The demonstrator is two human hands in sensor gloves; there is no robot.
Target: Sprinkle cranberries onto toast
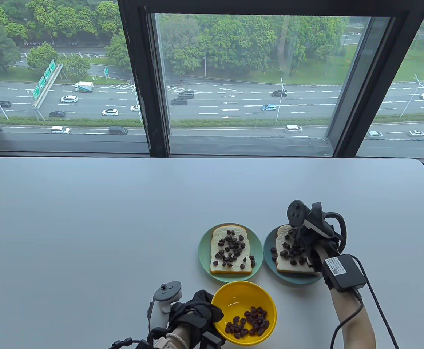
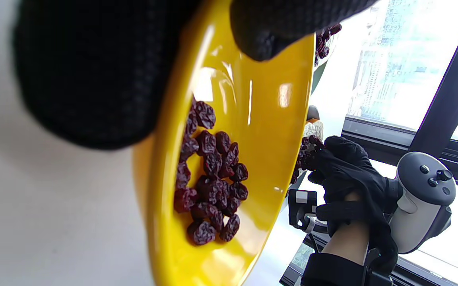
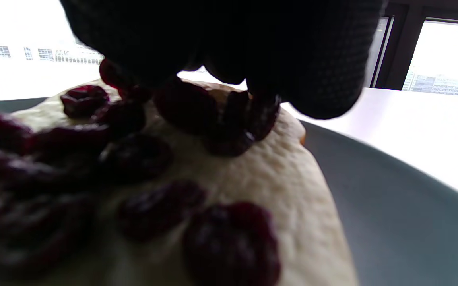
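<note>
While the left hand [image 1: 193, 314] holds the rim of the yellow bowl [image 1: 244, 313] near the desk's [image 1: 88, 225] front edge, thumb over the lip and fingers outside it, a cluster of cranberries [image 1: 248, 323] lies in the bowl's bottom. Beyond it sit two plates: the green plate [image 1: 202, 254] carries toast [image 1: 230, 254] scattered with cranberries in plain sight, while the blue plate [image 1: 270, 261] and its toast [image 1: 282, 267] are partly hidden by the right hand [image 1: 308, 241]. That hand's grip hangs bunched just above the bread with cranberries at the fingertips [image 3: 312, 91], though blur leaves it unclear whether it pinches them or merely touches them.
</note>
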